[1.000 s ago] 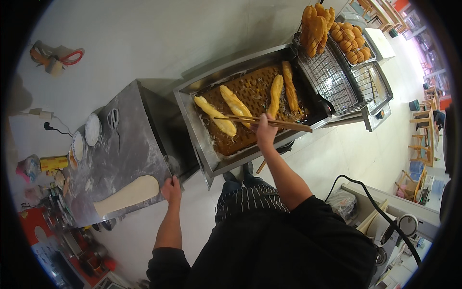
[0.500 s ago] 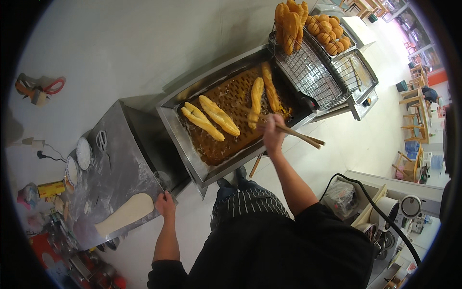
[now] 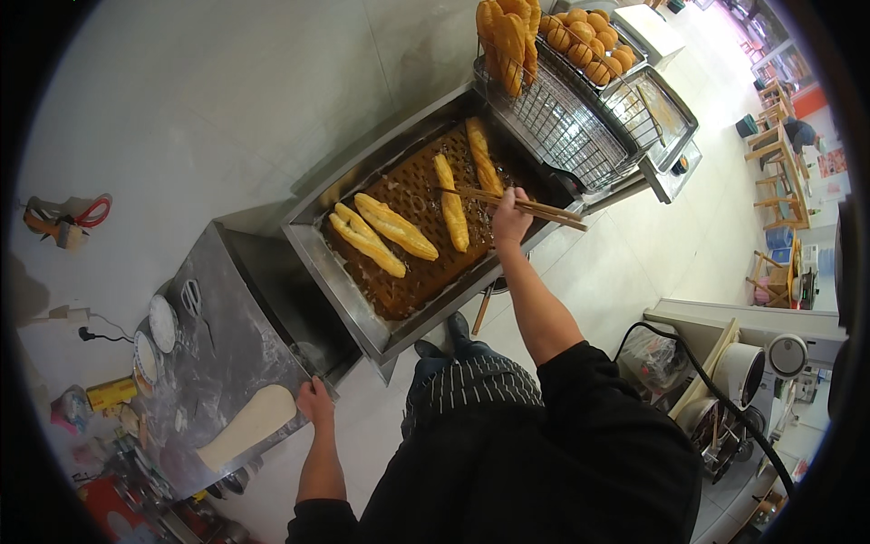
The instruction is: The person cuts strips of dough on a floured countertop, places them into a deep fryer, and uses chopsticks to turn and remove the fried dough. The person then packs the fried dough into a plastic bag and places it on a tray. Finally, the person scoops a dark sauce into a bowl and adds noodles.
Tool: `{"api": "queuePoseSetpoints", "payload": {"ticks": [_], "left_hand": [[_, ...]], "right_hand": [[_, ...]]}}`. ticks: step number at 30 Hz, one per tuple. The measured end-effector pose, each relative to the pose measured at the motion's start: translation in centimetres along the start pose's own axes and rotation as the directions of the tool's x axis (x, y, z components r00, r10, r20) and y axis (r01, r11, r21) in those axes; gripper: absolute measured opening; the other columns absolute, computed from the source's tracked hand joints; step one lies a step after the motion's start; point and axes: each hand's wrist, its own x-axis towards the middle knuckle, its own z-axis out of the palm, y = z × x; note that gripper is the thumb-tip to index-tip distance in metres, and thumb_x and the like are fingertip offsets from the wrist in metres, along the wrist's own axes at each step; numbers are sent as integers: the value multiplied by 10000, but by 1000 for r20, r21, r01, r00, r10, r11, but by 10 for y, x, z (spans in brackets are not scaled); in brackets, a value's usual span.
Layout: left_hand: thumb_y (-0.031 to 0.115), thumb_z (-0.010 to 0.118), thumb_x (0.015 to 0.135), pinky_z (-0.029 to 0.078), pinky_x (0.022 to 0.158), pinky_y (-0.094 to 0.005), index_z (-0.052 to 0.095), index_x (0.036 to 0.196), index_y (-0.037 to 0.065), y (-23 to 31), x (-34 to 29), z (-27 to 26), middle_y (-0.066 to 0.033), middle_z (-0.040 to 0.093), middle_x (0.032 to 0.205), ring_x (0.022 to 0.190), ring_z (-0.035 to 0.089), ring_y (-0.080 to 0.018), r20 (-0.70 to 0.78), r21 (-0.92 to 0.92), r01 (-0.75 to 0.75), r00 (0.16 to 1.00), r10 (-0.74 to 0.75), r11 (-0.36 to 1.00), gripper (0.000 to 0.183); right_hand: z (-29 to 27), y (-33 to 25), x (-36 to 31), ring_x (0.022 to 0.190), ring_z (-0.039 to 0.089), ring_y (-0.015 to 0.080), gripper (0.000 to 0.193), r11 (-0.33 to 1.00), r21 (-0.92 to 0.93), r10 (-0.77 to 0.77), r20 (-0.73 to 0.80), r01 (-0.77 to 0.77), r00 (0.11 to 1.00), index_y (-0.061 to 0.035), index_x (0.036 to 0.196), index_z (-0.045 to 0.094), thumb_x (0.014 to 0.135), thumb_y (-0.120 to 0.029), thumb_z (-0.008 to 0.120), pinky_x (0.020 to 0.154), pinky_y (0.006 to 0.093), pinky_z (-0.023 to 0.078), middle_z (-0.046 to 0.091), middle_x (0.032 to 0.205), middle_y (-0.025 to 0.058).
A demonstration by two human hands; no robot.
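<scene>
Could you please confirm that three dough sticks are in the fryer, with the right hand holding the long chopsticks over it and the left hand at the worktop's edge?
Not quite: the head view shows four dough sticks in the fryer, not three. The right hand does hold the long chopsticks over it, and the left hand is at the edge of the worktop.

This is an eatery's kitchen: a deep fryer (image 3: 331,288) and floured worktop (image 3: 231,335), with wooden dining furniture (image 3: 770,143) beyond.
</scene>
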Motion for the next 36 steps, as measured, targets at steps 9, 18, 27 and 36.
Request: {"api": "queuePoseSetpoints", "payload": {"ticks": [9,18,27,36], "left_hand": [[312,607,980,445,467,-424,560,680,-31,-22,5,12,-156,572,572,450,572,-268,-141,57,-273,950,279,960,458],[313,605,979,442,491,-443,560,692,-41,-27,9,15,-172,574,592,475,575,-285,-109,69,-144,982,151,987,458],[313,590,989,435,398,-403,535,660,-17,-25,7,13,-144,558,559,410,554,-246,-89,42,-171,981,174,984,469],[309,593,989,427,392,-394,541,672,-21,-18,5,9,-140,555,568,412,553,-249,-36,-21,-117,993,116,993,460]], "right_hand": [[-39,-42,46,670,635,139,175,987,138,-85,12,82,996,-25,1027,552,1019,-197,586,510,284,585,578,861,40],[27,-16,86,794,554,393,149,719,-419,-517,211,555,830,-49,837,593,950,-141,623,689,474,450,546,836,176],[-29,-26,119,686,710,222,373,967,234,112,-43,-99,993,66,1260,571,994,-195,581,556,321,609,678,912,131],[-78,-81,75,629,629,141,271,993,-3,-111,236,115,965,4,908,653,1003,-250,630,559,295,509,643,732,45]]}}
